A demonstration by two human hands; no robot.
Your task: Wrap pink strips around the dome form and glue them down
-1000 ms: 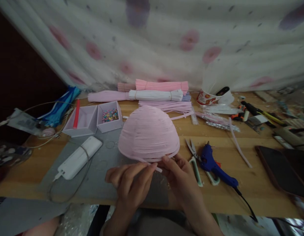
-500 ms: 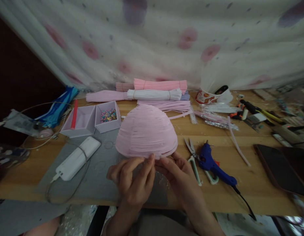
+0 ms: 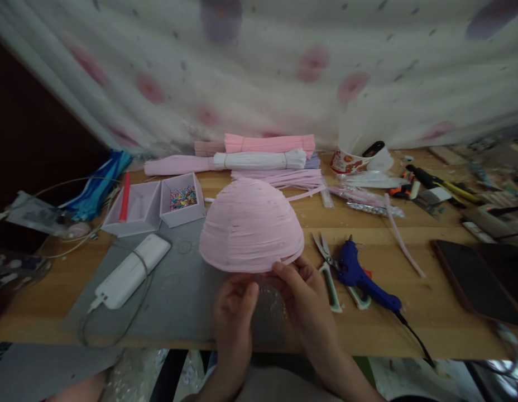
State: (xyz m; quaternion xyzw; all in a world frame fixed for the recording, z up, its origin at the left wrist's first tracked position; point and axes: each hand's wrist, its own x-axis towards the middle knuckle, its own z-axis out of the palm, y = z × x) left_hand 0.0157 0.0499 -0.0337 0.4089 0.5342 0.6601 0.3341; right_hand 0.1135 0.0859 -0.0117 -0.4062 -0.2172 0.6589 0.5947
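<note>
Underside of the pink dome (image 3: 251, 229) hidden, right-edge clutter (image 3: 504, 162) cut off.

We see a pale-pink, horizontally banded dome (image 3: 250, 226) at our left hand (image 3: 234, 312) and right hand (image 3: 306, 301), a blue glue gun (image 3: 364, 280) to their right, and a white curtain (image 3: 267, 84), blotched pink and purple, beyond.

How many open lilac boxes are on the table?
2: the left box with the red strip, and the right box beside it with colourful beads. Another might be hidden behind the pink dome.

L grip (image 3: 234, 310) — fingers (image 3: 229, 300) curled, thumb (image 3: 248, 302) raised, R grip (image 3: 305, 298) — pinched, thumb on top, forearms (image 3: 345, 368) fwd
</note>
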